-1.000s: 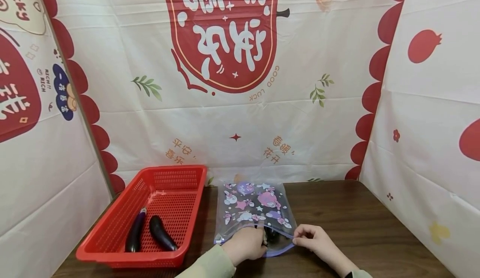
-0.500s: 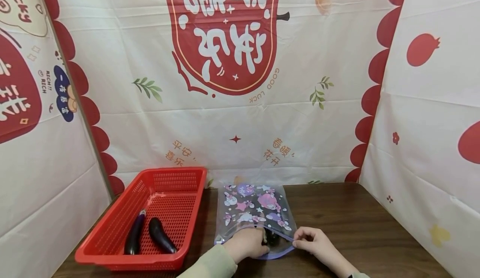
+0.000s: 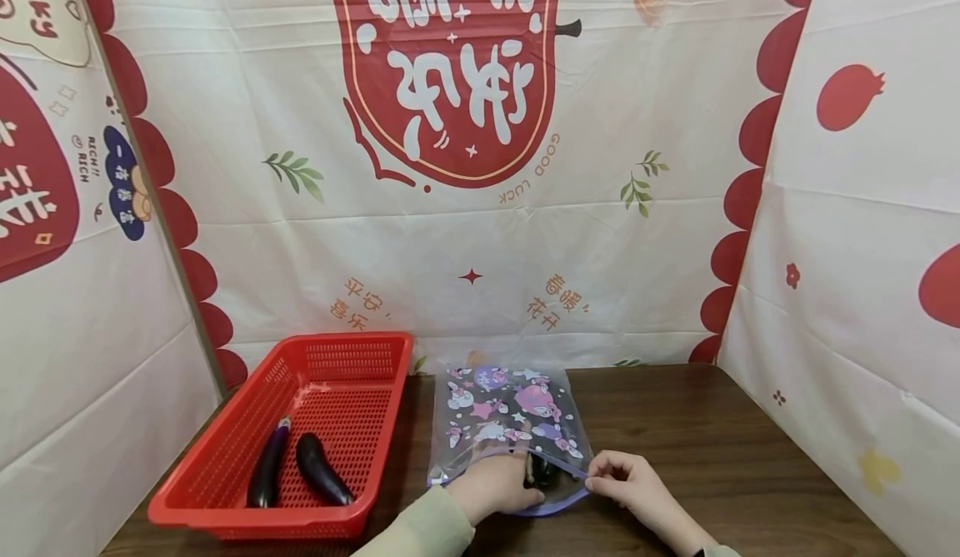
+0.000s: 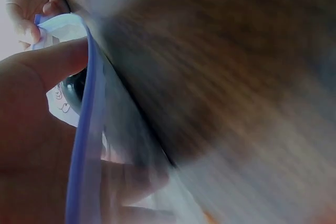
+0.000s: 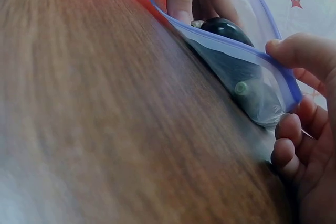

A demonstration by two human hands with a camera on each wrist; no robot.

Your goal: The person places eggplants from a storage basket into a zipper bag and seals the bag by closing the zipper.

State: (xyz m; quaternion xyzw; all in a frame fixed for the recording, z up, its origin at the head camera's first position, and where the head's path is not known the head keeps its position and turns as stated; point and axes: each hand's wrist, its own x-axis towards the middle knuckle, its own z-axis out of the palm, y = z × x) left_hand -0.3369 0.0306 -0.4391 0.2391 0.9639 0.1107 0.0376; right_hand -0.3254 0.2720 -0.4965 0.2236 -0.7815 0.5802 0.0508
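Head view: compared w/ 1 sec. ago, almost nothing changes; the L hand [image 3: 491, 484] stays inside the mouth of the printed zip bag [image 3: 510, 424], only its thumb reaches slightly more to the right. So, I judge, the work at the bag is not yet finished. The R hand [image 3: 632, 484] pinches the bag's rim at the right side. A dark eggplant [image 3: 545, 469] lies in the bag, near the mouth; a straighter eggplant [image 3: 270, 467] and a curved eggplant [image 3: 322, 471] lie in the red basket [image 3: 262, 519]. Backdrop [image 3: 465, 240] reads GOOD LUCK (upside down), RICH!! RICH, 平安喜乐, 春暖花开. Bag's badge [image 3: 491, 378] has script too small to read; no brand seen.

L wrist view: the purple zip edge crosses the L hand; whether its fingers grip the dark eggplant, I cannot tell.

R wrist view: R thumb presses on the rim, other fingers below. Thru the plastic, a pale green stem end [image 5: 241, 88] shows, prob. of another eggplant. No legible text here.
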